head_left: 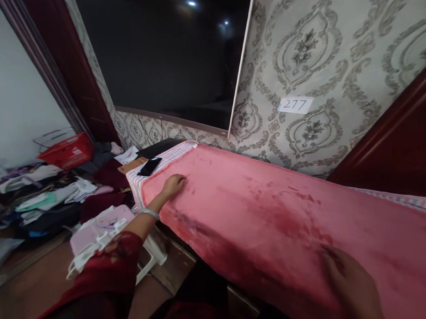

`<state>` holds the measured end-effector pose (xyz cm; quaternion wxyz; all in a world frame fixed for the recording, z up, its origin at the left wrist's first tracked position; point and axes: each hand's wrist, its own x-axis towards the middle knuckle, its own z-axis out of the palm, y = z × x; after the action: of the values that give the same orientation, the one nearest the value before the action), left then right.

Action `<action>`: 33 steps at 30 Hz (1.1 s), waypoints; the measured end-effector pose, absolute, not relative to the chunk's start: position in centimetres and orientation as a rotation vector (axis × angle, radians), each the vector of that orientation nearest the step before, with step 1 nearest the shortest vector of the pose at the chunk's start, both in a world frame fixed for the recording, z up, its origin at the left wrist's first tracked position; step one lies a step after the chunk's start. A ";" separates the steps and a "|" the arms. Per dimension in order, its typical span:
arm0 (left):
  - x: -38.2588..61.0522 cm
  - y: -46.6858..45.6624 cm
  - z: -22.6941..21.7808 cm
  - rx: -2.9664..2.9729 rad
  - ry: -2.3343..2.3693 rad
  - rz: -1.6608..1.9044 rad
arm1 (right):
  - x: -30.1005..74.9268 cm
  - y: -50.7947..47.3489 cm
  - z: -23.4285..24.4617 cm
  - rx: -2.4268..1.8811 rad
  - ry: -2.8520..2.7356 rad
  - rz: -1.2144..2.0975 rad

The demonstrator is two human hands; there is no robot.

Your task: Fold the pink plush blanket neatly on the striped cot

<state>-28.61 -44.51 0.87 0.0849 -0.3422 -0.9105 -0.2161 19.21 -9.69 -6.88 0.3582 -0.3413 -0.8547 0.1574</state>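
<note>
A long pink plush cloth [229, 183], with darker red patches where its pile is brushed, lies over a table and hangs down its near side. My left hand [173, 185] rests on it near the left end, fingers curled and pressed together against the fabric. Farther right, my right hand [352, 278] is low over the cloth, slightly blurred, thumb and forefinger apart; its other fingers are mostly hidden. Under the pink layer, a striped cloth [136, 186] shows at the left edge. On that striped part lies a dark phone [150, 166].
A heap of clothes [52, 197] with a red basket [67, 151] is at left. A pink box [102, 225] carrying a white power strip [98, 244] sits on a white stool [155, 251] beside my left arm. A large television [161, 54] hangs behind the table.
</note>
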 end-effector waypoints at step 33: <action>-42.8 -44.2 2.5 -0.919 -2.890 -1.127 | 5.6 -6.8 -6.5 -0.411 -2.394 0.534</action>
<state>-42.76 -44.22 2.49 -0.0468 -0.2838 -0.8923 -0.3479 5.65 -6.78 -6.45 0.3212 -0.1566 -0.9116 0.2033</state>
